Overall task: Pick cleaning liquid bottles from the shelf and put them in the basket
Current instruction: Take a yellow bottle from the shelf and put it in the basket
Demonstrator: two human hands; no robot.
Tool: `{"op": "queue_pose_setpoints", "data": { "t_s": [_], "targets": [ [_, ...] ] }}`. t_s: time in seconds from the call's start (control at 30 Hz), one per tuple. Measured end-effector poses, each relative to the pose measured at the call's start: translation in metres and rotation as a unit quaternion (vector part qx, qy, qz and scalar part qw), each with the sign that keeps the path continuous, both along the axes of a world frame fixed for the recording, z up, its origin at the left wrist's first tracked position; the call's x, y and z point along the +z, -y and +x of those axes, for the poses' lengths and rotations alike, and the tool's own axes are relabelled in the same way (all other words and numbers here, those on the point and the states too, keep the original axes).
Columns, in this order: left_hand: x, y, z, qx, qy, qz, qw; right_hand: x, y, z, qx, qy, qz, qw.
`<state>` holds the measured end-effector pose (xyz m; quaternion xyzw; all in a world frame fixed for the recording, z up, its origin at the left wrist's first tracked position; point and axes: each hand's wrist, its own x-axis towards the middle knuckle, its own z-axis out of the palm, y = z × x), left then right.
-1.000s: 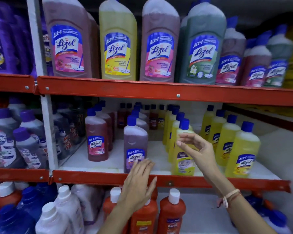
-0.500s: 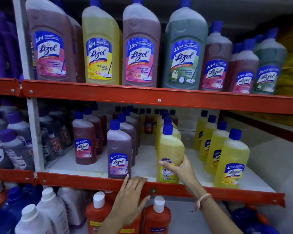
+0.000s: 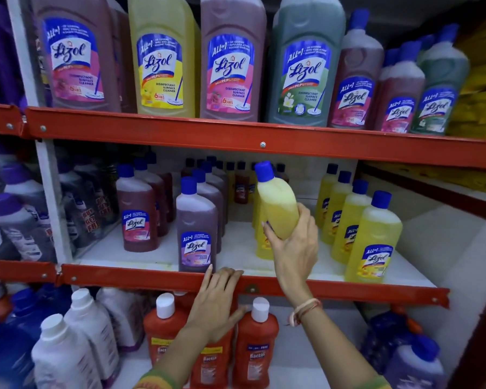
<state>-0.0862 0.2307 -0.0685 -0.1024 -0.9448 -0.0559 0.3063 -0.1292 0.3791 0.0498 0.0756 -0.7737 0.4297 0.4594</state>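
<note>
My right hand (image 3: 293,248) is shut on a yellow cleaning liquid bottle (image 3: 275,203) with a blue cap. The bottle is lifted off the middle shelf (image 3: 157,276) and tilted, cap pointing up and left. Behind it another yellow bottle (image 3: 261,245) still stands on the shelf. My left hand (image 3: 218,301) rests flat with fingers apart on the shelf's red front edge, just below a purple bottle (image 3: 197,228). No basket is in view.
A row of yellow bottles (image 3: 373,237) stands to the right on the middle shelf, maroon bottles (image 3: 136,211) to the left. Large bottles (image 3: 306,60) fill the upper shelf. Orange bottles (image 3: 258,341) with white caps and white bottles (image 3: 65,357) stand on the lower shelf.
My right hand closed on the front yellow bottle, then lifted and tilted it off the shelf. My left hand came to rest on the red shelf edge.
</note>
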Motion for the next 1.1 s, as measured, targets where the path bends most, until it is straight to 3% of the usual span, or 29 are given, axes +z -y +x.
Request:
{"op": "queue_pose_setpoints", "data": {
  "t_s": [0.1, 0.27, 0.33, 0.5, 0.6, 0.67, 0.77, 0.87, 0.97, 1.1],
  "targets": [
    [-0.002, 0.001, -0.002, 0.001, -0.002, -0.005, 1.0, 0.005, -0.006, 0.018, 0.022, -0.002, -0.013, 1.0],
    [-0.004, -0.001, -0.002, 0.004, -0.006, -0.007, 1.0, 0.017, -0.019, 0.042, 0.223, 0.069, -0.075, 0.969],
    [-0.004, 0.0, -0.002, 0.009, -0.009, -0.015, 1.0, 0.024, -0.024, 0.047, 0.329, 0.114, -0.12, 0.93],
    [-0.007, 0.003, -0.006, -0.009, -0.005, 0.0, 1.0, 0.03, -0.031, 0.052, 0.568, 0.224, -0.18, 0.771],
    [-0.005, 0.002, -0.005, -0.014, -0.003, -0.007, 1.0, 0.026, -0.031, 0.056, 0.639, 0.264, -0.171, 0.702],
    [-0.005, 0.003, -0.004, -0.01, 0.01, -0.017, 1.0, 0.023, -0.03, 0.058, 0.659, 0.281, -0.157, 0.68],
    [-0.004, 0.003, -0.003, -0.011, 0.004, -0.016, 1.0, 0.019, -0.031, 0.062, 0.659, 0.297, -0.143, 0.676],
    [0.0, 0.01, -0.012, -0.037, 0.057, 0.031, 0.997, 0.017, -0.032, 0.065, 0.642, 0.301, -0.137, 0.691],
    [0.027, 0.022, -0.015, -0.136, 0.155, 0.236, 0.95, 0.015, -0.034, 0.066, 0.621, 0.301, -0.131, 0.712],
    [0.114, 0.009, 0.023, -0.156, 0.052, 0.449, 0.878, 0.014, -0.037, 0.067, 0.581, 0.297, -0.119, 0.748]
  ]
}}
